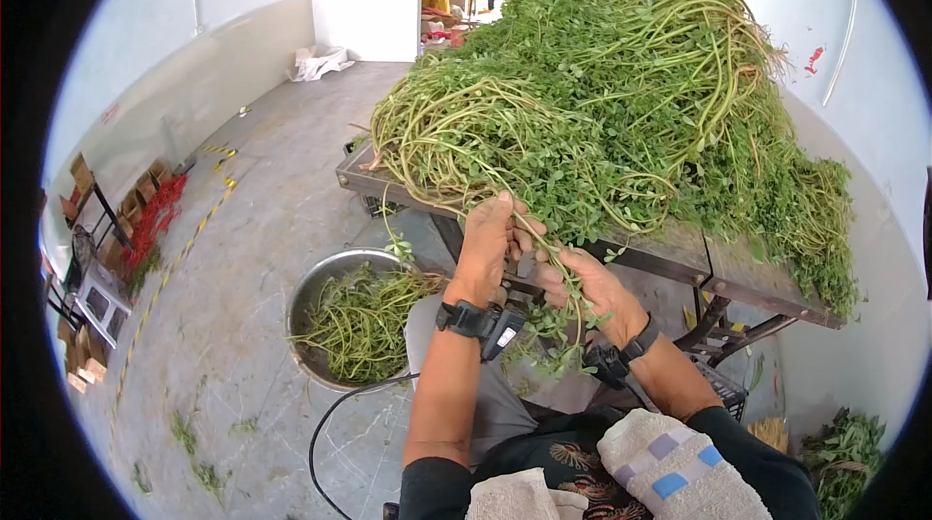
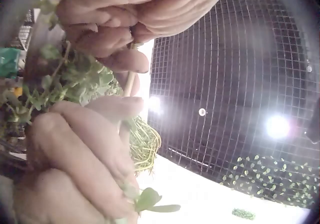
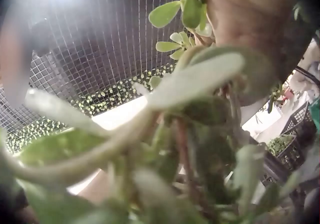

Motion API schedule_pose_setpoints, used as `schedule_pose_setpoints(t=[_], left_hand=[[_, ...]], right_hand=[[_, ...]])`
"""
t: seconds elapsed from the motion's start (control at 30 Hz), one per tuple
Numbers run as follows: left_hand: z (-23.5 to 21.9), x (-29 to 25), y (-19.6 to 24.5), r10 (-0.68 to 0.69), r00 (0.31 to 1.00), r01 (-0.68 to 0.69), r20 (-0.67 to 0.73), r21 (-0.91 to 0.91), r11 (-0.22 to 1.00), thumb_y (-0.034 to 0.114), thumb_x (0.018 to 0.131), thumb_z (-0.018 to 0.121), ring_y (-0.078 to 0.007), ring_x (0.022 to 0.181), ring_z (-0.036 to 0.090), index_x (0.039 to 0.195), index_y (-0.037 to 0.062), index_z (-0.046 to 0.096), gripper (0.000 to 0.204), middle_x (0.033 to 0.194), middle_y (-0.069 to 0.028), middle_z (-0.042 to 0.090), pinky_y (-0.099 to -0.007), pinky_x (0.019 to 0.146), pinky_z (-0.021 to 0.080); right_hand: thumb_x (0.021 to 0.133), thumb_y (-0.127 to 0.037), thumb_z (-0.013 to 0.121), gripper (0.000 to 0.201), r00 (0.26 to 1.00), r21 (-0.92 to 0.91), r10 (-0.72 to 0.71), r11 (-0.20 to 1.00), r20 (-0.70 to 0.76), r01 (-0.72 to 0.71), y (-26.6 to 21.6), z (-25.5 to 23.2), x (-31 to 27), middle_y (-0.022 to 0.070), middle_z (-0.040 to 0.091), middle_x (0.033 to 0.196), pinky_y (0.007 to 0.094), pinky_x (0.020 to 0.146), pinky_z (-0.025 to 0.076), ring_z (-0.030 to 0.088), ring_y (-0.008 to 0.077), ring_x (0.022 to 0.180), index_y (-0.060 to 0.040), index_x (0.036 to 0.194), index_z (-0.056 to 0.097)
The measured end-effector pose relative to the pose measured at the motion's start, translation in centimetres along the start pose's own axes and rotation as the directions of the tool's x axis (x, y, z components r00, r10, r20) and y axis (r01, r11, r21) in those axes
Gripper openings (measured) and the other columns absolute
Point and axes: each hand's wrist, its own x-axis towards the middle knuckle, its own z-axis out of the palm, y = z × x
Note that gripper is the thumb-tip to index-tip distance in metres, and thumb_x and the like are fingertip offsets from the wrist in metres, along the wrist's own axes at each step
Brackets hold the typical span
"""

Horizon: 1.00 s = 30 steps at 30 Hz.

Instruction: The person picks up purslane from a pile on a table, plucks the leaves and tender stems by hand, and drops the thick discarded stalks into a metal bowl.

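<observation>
My left hand (image 1: 493, 236) pinches a long purslane stem (image 1: 532, 227) between thumb and fingers, just off the front edge of the table. A short way down the same stem, my right hand (image 1: 594, 295) holds it with curled fingers. The stem's leafy end (image 1: 573, 321) hangs below the right hand, and its leaves fill much of the right wrist view. Up close in the left wrist view, a short stretch of bare stem (image 2: 131, 81) shows between the two hands. Behind them a big heap of purslane (image 1: 602, 102) covers the table.
The wooden table edge (image 1: 714, 263) runs in front of my knees. On the floor to the left stands a metal basin (image 1: 296, 326) with cut stems (image 1: 364, 326) in it. A black cable (image 1: 313, 442) loops beside it. More greens (image 1: 845, 462) lie at lower right.
</observation>
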Motion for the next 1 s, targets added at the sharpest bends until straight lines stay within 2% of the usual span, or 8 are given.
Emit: schedule_pose_setpoints(t=[0.23, 0.37, 0.43, 0.57, 0.6, 0.7, 0.9, 1.0], left_hand=[[-0.1, -0.1, 0.2, -0.028, 1.000, 0.028, 0.005, -0.048, 0.998, 0.033, 0.097, 0.040, -0.0100, 0.045, 0.051, 0.084, 0.0080, 0.051, 0.030, 0.069, -0.0116, 0.064, -0.0199, 0.037, 0.037], [-0.2, -0.3, 0.2, 0.015, 0.998, -0.021, -0.065, -0.086, 0.996, 0.033, 0.097, 0.042, -0.0118, 0.044, 0.051, 0.085, 0.0071, 0.051, 0.030, 0.066, -0.0113, 0.063, -0.0218, 0.038, 0.039], [-0.2, -0.4, 0.5, 0.010, 0.998, -0.015, -0.063, -0.075, 0.997, 0.033, 0.097, 0.040, -0.0114, 0.045, 0.051, 0.085, 0.0069, 0.050, 0.031, 0.066, -0.0105, 0.062, -0.0224, 0.039, 0.040], [0.1, -0.4, 0.5, 0.014, 0.999, -0.017, -0.050, -0.075, 0.997, 0.034, 0.097, 0.039, -0.0118, 0.046, 0.052, 0.086, 0.0062, 0.050, 0.032, 0.066, -0.0100, 0.062, -0.0234, 0.040, 0.042], [0.2, -0.5, 0.6, -0.003, 0.999, 0.000, -0.041, -0.080, 0.997, 0.034, 0.097, 0.039, -0.0121, 0.046, 0.053, 0.086, 0.0061, 0.050, 0.032, 0.067, -0.0105, 0.062, -0.0241, 0.041, 0.044], [-0.1, -0.4, 0.7, -0.023, 0.999, 0.020, -0.042, -0.069, 0.997, 0.033, 0.098, 0.038, -0.0122, 0.047, 0.053, 0.086, 0.0057, 0.050, 0.032, 0.067, -0.0112, 0.062, -0.0243, 0.041, 0.044], [0.4, -0.5, 0.6, -0.041, 0.999, 0.039, -0.029, -0.086, 0.996, 0.033, 0.098, 0.038, -0.0125, 0.046, 0.053, 0.087, 0.0059, 0.050, 0.032, 0.066, -0.0115, 0.062, -0.0241, 0.042, 0.045], [0.3, -0.5, 0.6, -0.046, 0.999, 0.044, -0.013, -0.100, 0.994, 0.034, 0.097, 0.040, -0.0130, 0.045, 0.053, 0.087, 0.0063, 0.050, 0.031, 0.066, -0.0115, 0.062, -0.0240, 0.041, 0.043]], right_hand=[[0.091, -0.026, 0.054, 0.021, 0.998, 0.239, 0.027, 0.970, 0.049, -0.038, 0.6, 0.4, 0.3, -0.0005, 0.048, 0.066, 0.0200, 0.043, 0.035, 0.044, 0.0075, 0.052, -0.0060, 0.096, 0.054], [0.090, -0.028, 0.056, 0.022, 0.977, -0.172, -0.094, 0.983, -0.190, 0.061, 1.5, 0.5, 1.2, 0.0033, 0.057, 0.072, 0.0209, 0.045, 0.041, 0.053, 0.0098, 0.056, -0.0062, 0.087, 0.057], [0.091, -0.030, 0.054, 0.025, 0.899, -0.476, -0.134, 0.875, -0.417, -0.090, 0.9, 0.7, 1.1, 0.0032, 0.057, 0.072, 0.0225, 0.044, 0.042, 0.052, 0.0099, 0.053, -0.0052, 0.089, 0.058], [0.093, -0.033, 0.050, 0.030, 0.941, -0.266, -0.169, 0.960, -0.293, 0.089, 1.0, 1.2, 1.0, 0.0027, 0.057, 0.070, 0.0228, 0.042, 0.041, 0.050, 0.0098, 0.051, -0.0032, 0.094, 0.056], [0.094, -0.034, 0.050, 0.031, 0.952, -0.075, -0.081, 0.995, -0.295, 0.061, 0.8, 2.2, 0.7, 0.0015, 0.054, 0.067, 0.0219, 0.040, 0.036, 0.046, 0.0083, 0.049, -0.0031, 0.096, 0.055], [0.094, -0.034, 0.048, 0.032, 0.994, -0.091, -0.075, 0.994, -0.084, 0.067, 0.7, 1.5, 0.0, 0.0002, 0.049, 0.063, 0.0213, 0.039, 0.032, 0.041, 0.0074, 0.047, -0.0031, 0.095, 0.054], [0.094, -0.031, 0.048, 0.026, 0.997, 0.272, -0.006, 0.962, -0.078, 0.027, 0.9, 1.3, 0.0, -0.0012, 0.043, 0.061, 0.0205, 0.037, 0.029, 0.036, 0.0080, 0.045, -0.0051, 0.093, 0.054], [0.093, -0.030, 0.049, 0.025, 1.000, 0.142, -0.026, 0.989, -0.005, 0.027, 1.3, 1.1, 0.2, -0.0006, 0.045, 0.062, 0.0199, 0.038, 0.030, 0.040, 0.0077, 0.049, -0.0065, 0.086, 0.055]])
